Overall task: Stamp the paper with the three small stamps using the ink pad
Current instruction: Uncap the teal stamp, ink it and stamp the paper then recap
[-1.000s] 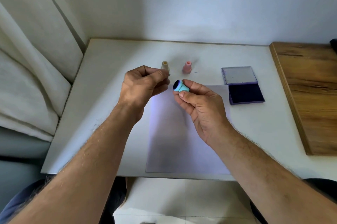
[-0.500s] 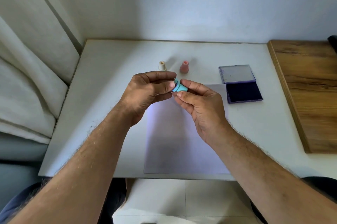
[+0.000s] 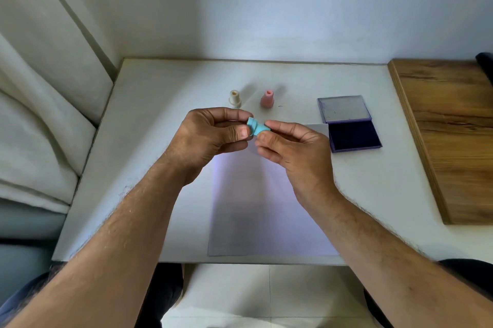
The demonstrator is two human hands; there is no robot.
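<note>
A: Stamps, count?
B: Three. One blue stamp [image 3: 257,127] was held up in the air over the far end of the paper [image 3: 269,207], lying sideways between both hands. One cream stamp [image 3: 235,98] and one pink stamp [image 3: 267,98] stood upright on the tabletop [image 3: 160,103], side by side but apart, beyond the hands.

A: Hands?
B: Two. Left hand [image 3: 210,138] had fingers curled, thumb and fingertips pinching the narrow end of the blue stamp. Right hand [image 3: 293,146] pinched the wider end between thumb and forefinger. Both were gripping the same stamp.

A: Ink pad?
B: One ink pad [image 3: 349,125], lid flipped open and lying flat behind the base, dark pad exposed. It sat on the tabletop just right of the paper's far corner, right of the pink stamp.

A: Paper?
B: One sheet, flat, its near edge close to the front edge of the tabletop. Couldn't make out any stamp marks on it; light glare across it.

A: Anything else?
B: One wooden board [image 3: 448,135] on the right side. Pale curtain [image 3: 40,114] on the left.
</note>
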